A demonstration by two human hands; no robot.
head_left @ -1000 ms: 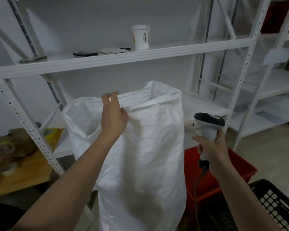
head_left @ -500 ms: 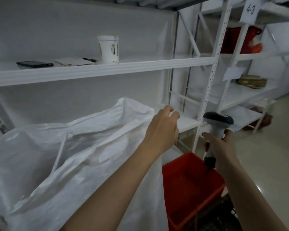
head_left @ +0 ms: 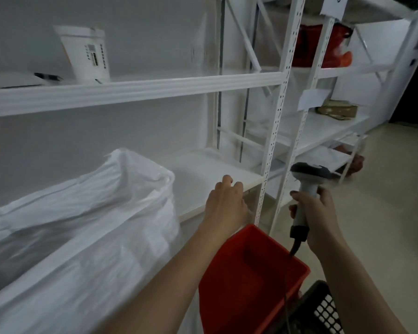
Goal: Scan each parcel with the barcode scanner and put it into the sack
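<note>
A large white woven sack leans against the shelving at the left, its mouth gaping upward. My left hand hovers to the right of the sack, above the red bin, fingers loosely curled and holding nothing. My right hand grips the handle of the grey barcode scanner, its black head pointing away and its cable hanging down. No parcel shows in the red bin, whose visible inside is bare.
White metal shelving runs across the back; a white tub stands on the upper shelf. A black mesh crate sits at the bottom right. Red items and a brown bundle lie on the far racks. Pale floor extends right.
My left hand has let go of the sack's rim and moved right, over the red bin. The view has swung right and the sack has slumped left. The right hand keeps holding the scanner.
</note>
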